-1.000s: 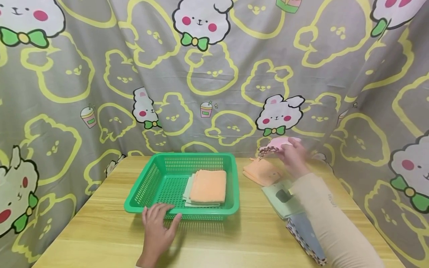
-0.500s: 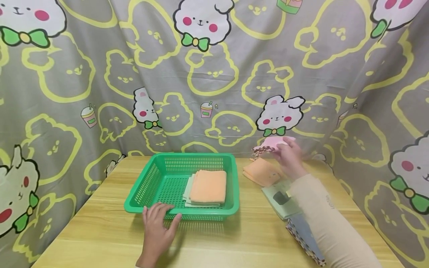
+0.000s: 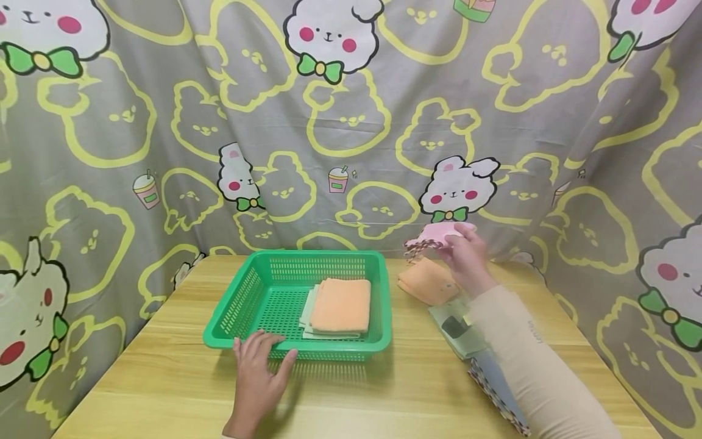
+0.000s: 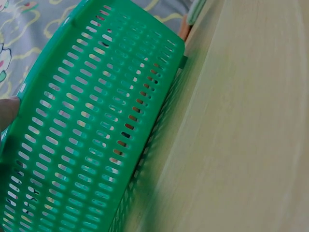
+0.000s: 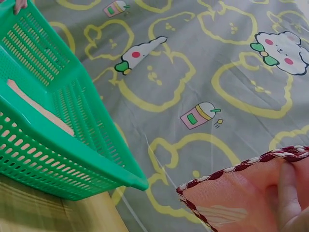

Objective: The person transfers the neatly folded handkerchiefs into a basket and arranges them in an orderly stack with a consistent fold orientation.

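Observation:
My right hand [image 3: 466,259] pinches a folded pink cloth [image 3: 439,233] with a braided brown-and-white border. It hangs above the back right of the table, over a folded orange cloth [image 3: 430,281]. The right wrist view shows the pink cloth [image 5: 236,198] near, fingers on its trimmed edge. My left hand [image 3: 258,381] rests on the front rim of a green plastic basket [image 3: 381,305], fingers loose over the edge. In the basket's right half, an orange cloth [image 3: 342,305] lies folded on pale green ones [image 3: 308,311].
Right of the basket, a light green cloth [image 3: 452,329] and a blue cloth [image 3: 501,384] with braided trim lie on the wooden table [image 3: 351,402], partly under my right sleeve [image 3: 540,360]. A patterned grey curtain [image 3: 351,134] hangs close behind the table.
My right hand has moved a little left, toward the basket, with the pink cloth. The left hand and basket have stayed put.

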Demonstrator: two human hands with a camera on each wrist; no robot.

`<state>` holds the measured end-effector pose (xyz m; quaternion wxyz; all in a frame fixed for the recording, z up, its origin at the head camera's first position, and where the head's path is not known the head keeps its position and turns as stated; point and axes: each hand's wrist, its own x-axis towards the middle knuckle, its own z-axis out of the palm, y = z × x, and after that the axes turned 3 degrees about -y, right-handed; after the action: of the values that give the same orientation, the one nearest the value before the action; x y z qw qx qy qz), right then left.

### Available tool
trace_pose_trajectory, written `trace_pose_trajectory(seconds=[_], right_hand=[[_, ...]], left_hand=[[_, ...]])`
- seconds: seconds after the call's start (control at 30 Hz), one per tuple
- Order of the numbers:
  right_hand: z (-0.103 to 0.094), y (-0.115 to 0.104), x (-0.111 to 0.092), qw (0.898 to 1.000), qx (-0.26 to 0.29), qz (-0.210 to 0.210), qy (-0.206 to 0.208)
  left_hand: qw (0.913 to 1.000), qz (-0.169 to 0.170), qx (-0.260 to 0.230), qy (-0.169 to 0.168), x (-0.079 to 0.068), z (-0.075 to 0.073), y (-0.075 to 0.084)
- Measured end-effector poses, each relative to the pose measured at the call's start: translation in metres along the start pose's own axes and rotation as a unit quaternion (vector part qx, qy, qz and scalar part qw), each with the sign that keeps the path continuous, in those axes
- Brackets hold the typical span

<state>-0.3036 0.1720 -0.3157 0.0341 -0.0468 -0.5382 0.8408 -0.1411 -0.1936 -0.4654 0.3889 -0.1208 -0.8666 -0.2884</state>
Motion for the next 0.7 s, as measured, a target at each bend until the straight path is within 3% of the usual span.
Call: trace_pose_trajectory(seconds=[0.7], right_hand=[[0.015,0.008,-0.006,1.0,0.014,0.004,-0.022]], left_hand=[[0.9999,0.012,-0.009,0.006,0.001,-0.001,0.002]])
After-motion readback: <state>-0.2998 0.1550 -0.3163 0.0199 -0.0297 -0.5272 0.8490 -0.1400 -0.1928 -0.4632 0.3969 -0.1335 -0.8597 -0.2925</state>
